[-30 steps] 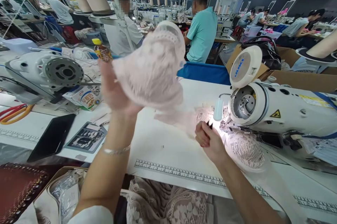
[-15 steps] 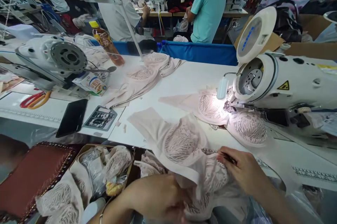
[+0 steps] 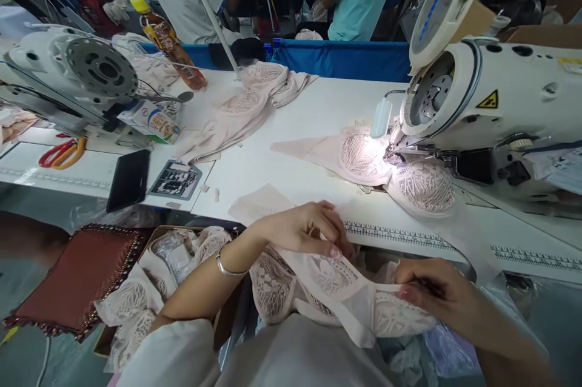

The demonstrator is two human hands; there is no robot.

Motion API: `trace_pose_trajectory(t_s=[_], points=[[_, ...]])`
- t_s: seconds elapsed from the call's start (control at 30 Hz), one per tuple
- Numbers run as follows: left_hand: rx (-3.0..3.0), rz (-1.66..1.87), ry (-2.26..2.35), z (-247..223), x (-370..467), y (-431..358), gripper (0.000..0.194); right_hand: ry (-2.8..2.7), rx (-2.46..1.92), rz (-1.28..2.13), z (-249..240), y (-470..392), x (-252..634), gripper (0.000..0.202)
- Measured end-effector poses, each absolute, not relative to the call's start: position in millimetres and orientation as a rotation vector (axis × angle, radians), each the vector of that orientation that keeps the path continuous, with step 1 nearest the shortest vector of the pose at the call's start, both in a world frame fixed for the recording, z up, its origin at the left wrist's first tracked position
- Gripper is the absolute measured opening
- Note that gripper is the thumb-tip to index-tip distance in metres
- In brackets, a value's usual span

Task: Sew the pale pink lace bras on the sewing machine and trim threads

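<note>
A pale pink lace bra (image 3: 336, 278) hangs over the table's front edge and my lap. My left hand (image 3: 313, 232), with a bangle at the wrist, has its fingers curled on the bra's upper edge. At the other end, my right hand (image 3: 431, 290) pinches the bra's edge between thumb and fingers; its palm is in shadow, so anything else in it cannot be made out. Beyond, a second lace bra (image 3: 364, 153) lies flat under the lit needle area of the sewing machine (image 3: 436, 93).
More bra pieces (image 3: 254, 96) are piled on the table near a tea bottle (image 3: 173, 47). A phone (image 3: 130, 181), scissors (image 3: 63, 153) and a second machine (image 3: 77, 71) are at left. A box of bras (image 3: 145, 278) stands beside a brown cushioned seat (image 3: 77, 278). People work behind.
The bra has been drawn down toward my lap and turned. My left hand has risen onto its upper edge, and my right hand has moved lower to its right end. The view has tilted down.
</note>
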State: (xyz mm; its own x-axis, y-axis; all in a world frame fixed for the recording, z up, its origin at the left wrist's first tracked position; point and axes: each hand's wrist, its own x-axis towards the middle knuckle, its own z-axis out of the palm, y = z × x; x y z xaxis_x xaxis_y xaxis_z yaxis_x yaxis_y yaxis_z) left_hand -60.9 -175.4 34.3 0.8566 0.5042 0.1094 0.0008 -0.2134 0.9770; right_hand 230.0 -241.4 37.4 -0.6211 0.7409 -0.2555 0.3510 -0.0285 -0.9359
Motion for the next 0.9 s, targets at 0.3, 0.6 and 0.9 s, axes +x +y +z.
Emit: trace_pose_trajectory(t_s=[0.3,0.6,0.9], points=[[0.891,0.647,0.626,-9,-57,-211,0.065,-1.500,-0.927,1.973,4,-227,232,0.058],[0.655,0.695,0.633,-35,-43,-222,0.070,-1.046,-0.802,2.095,-5,-231,224,0.062],[0.726,0.674,0.546,-24,-37,-221,0.075,-1.136,-0.809,2.122,-9,-230,233,0.061]])
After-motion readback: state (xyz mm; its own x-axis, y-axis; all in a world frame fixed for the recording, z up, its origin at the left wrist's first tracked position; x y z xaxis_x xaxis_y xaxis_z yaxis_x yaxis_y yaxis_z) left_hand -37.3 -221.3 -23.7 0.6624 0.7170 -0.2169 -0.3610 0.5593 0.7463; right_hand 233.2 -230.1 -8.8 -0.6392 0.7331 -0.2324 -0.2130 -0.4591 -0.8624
